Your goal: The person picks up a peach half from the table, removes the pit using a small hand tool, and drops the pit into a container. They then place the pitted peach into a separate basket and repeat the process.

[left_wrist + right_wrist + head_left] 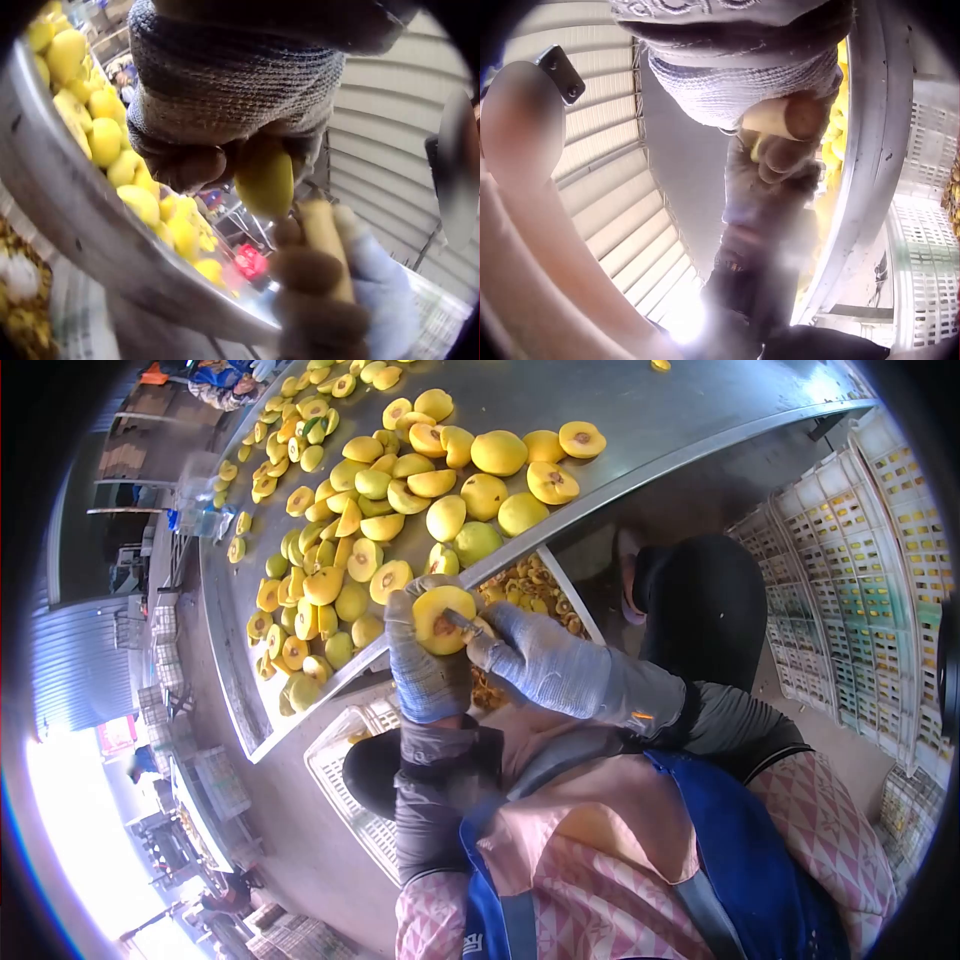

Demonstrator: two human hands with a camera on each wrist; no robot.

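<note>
My left hand [425, 670], in a grey-blue knit glove, holds a halved yellow peach [432, 605] with its cut face and reddish centre turned up. In the left wrist view the rounded side of that peach half [266, 184] shows below the fingers. Gloved likewise, my right hand [550, 660] grips a pitting tool by its wooden handle [326, 240]. The tool's metal end [456, 621] meets the reddish centre of the peach. In the right wrist view the handle's butt [801, 118] sticks out of the fist. Both hands are over the table's near edge.
Many halved and whole peaches [370, 510] lie on the metal table [640, 420], whose raised rim runs just beyond my hands. Below it is a bin of pits and scraps [540, 585]. Stacked plastic crates [815, 550] stand at right, another crate [340, 800] at lower left.
</note>
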